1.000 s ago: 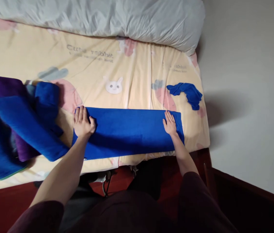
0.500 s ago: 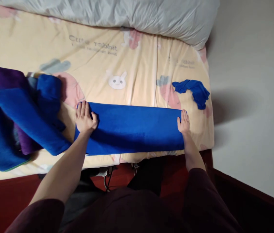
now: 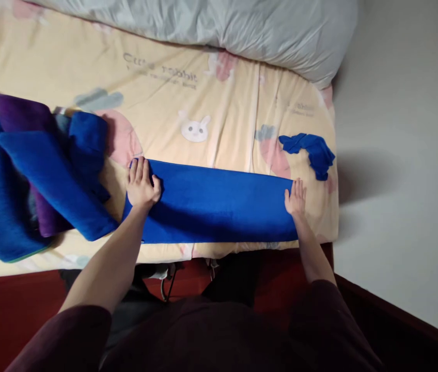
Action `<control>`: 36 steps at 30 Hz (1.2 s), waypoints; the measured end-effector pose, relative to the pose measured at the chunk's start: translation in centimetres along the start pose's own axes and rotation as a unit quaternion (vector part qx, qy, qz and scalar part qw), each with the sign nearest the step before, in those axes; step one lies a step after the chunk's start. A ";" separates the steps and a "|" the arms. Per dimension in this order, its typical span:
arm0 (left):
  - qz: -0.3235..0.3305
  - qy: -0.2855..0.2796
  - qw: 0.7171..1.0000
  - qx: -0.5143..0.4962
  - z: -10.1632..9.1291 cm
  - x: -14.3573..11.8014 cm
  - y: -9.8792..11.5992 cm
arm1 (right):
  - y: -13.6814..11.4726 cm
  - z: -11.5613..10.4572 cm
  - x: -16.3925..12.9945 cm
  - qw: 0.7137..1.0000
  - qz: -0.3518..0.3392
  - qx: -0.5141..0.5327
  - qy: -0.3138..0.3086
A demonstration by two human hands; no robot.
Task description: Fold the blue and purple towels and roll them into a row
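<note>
A long blue cloth, folded into a flat strip, lies along the near edge of the bed. My left hand rests flat on its left end, fingers stretched out and thumb apart. At the opposite end, my right hand presses flat on the right edge with the fingers straight. Neither hand grips the cloth; both lie on top of it. What kind of textile it is, I cannot tell for sure.
Left of the strip lies a pile of blue cloths with a purple cloth among them. A small crumpled blue cloth is at the right. A grey quilt lies across the back of the patterned bedsheet. A wall borders the right.
The view has shifted and turned slightly. Both hands stay flat at the two ends of the blue cloth, and the cloth looks the same.
</note>
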State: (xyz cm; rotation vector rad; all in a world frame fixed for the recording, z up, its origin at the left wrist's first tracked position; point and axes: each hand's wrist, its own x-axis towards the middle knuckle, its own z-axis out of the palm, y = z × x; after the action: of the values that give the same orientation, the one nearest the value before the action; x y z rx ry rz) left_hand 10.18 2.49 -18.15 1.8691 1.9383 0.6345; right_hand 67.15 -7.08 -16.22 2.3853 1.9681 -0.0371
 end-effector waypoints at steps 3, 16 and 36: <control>0.009 0.004 1.000 -0.005 -0.2 0.0 0.3 | -1.6 -0.9 -4.2 0.999 -0.015 0.002 0.048; 0.084 0.032 0.993 0.072 1.4 0.2 -2.4 | -0.7 3.2 -14.0 0.995 0.053 0.070 0.045; 0.054 0.049 0.994 0.086 -0.1 -19.3 -3.2 | -10.7 2.6 -20.4 0.948 0.151 0.243 0.139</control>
State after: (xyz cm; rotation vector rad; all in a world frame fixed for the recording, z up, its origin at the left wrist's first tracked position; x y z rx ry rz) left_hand 8.44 -16.81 -20.68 2.0956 2.0227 0.6183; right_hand 52.76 -25.23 -18.02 3.1465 1.8364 -0.2078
